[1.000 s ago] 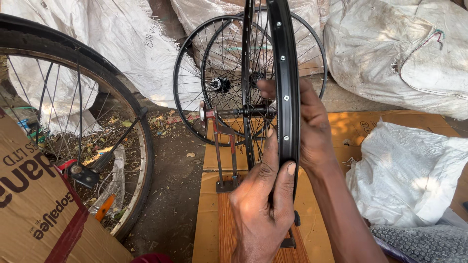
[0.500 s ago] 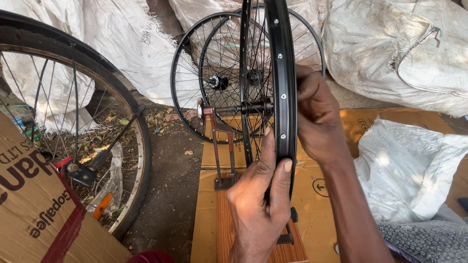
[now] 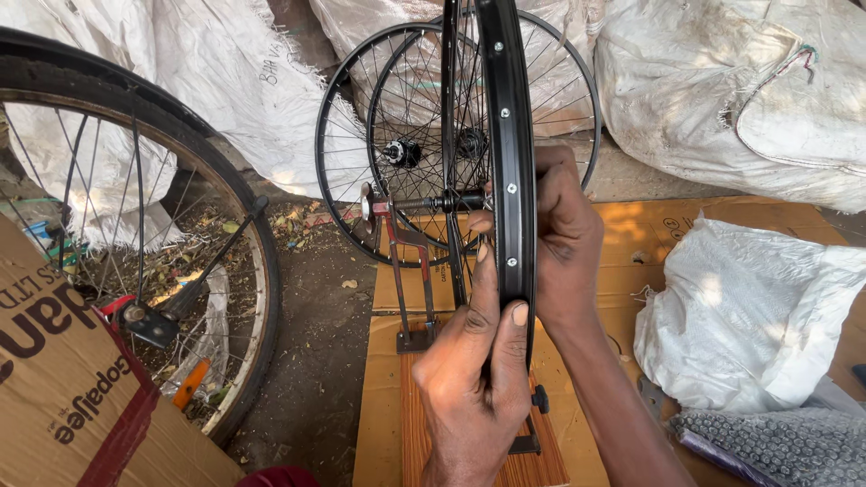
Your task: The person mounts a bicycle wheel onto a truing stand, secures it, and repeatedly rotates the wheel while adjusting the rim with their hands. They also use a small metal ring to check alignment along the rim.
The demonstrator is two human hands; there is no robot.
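Note:
A black bicycle rim [image 3: 508, 135] with thin spokes stands upright, edge-on to me, mounted by its axle in a red and black metal truing stand [image 3: 408, 271]. My left hand [image 3: 476, 379] comes up from below and pinches the rim's lower part, thumb on its outer face. My right hand [image 3: 566, 243] grips the same rim from the right, fingers wrapped behind it near the axle. The stand rests on a wooden board [image 3: 451, 451] over flat cardboard [image 3: 649, 243].
Two more bare spoked rims [image 3: 361, 153] lean against white sacks [image 3: 722, 90] behind. A tyred bicycle wheel [image 3: 244, 261] stands at left beside a brown cardboard box [image 3: 54, 397]. A white bag [image 3: 749, 316] lies at right on the cardboard. Dirt ground lies between.
My left hand has slid slightly up along the rim. The right hand keeps its grip near the axle. The rim stays in the stand.

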